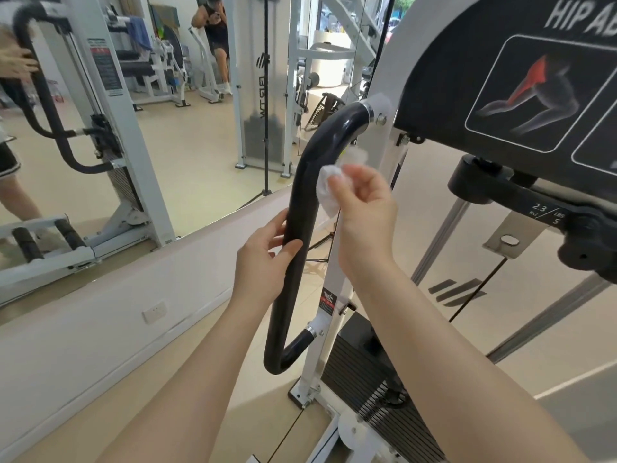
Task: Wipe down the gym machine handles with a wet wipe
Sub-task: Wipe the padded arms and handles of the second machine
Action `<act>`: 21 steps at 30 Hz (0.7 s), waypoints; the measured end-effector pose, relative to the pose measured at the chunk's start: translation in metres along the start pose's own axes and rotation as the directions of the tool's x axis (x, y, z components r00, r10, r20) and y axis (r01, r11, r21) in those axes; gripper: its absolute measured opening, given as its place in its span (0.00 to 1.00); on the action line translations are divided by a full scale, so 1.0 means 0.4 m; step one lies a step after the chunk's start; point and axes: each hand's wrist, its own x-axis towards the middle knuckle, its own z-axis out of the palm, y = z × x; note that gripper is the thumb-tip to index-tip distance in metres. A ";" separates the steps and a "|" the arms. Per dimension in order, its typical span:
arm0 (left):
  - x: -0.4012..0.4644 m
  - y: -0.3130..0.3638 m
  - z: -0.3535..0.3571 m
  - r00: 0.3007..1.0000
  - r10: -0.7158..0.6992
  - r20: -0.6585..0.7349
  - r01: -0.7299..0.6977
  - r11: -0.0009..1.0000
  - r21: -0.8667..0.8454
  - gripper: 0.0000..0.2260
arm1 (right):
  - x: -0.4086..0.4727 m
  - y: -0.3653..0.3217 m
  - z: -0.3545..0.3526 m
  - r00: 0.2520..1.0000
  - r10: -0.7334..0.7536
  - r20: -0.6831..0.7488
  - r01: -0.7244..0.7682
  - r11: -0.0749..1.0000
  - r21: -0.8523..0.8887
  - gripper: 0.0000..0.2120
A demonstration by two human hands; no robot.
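Wipe at the handle, ready for the next stroke.

Nearest me, my left hand (263, 259) curls round the black handle (297, 228), steadying it; my right hand (364, 208) pinches the wet wipe (325, 188) just right of the bar, seemingly touching it; the handle's long axis runs near upright, so I'd stroke along it; behind stands the white frame (337, 282); farther left, the mirror (150, 128).

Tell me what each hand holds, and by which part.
Right hand pinches the crumpled wet wipe by its upper edge. Left hand grips the black handle at mid-length.
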 end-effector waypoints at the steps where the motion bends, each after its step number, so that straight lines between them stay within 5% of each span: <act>1: 0.000 0.001 0.000 1.000 -0.006 -0.001 0.006 1.000 0.003 0.21 | 0.010 -0.013 0.002 0.999 -0.032 -0.016 0.032 0.999 -0.007 0.12; 6: -0.006 -0.001 0.005 1.000 -0.017 -0.006 0.017 1.000 -0.009 0.21 | -0.031 0.013 0.032 0.999 -0.027 -0.019 0.024 0.992 -0.125 0.02; 8: -0.007 -0.002 0.005 1.000 -0.013 -0.008 0.013 1.000 -0.009 0.21 | -0.048 0.028 0.030 1.000 0.000 -0.009 -0.001 0.984 -0.175 0.06; 13: -0.008 -0.003 0.007 0.999 -0.015 -0.031 0.014 1.000 -0.012 0.21 | -0.004 -0.040 0.038 0.988 0.151 -0.019 -0.151 0.988 -0.023 0.09; 16: -0.008 -0.007 0.010 0.999 -0.019 -0.038 0.017 0.999 -0.032 0.21 | -0.004 -0.030 0.048 0.991 0.108 -0.078 -0.104 0.993 0.055 0.04; 21: -0.005 -0.022 0.017 0.998 -0.003 -0.062 -0.001 0.998 -0.064 0.20 | -0.042 0.061 0.008 0.998 0.063 -0.003 -0.063 0.992 -0.107 0.06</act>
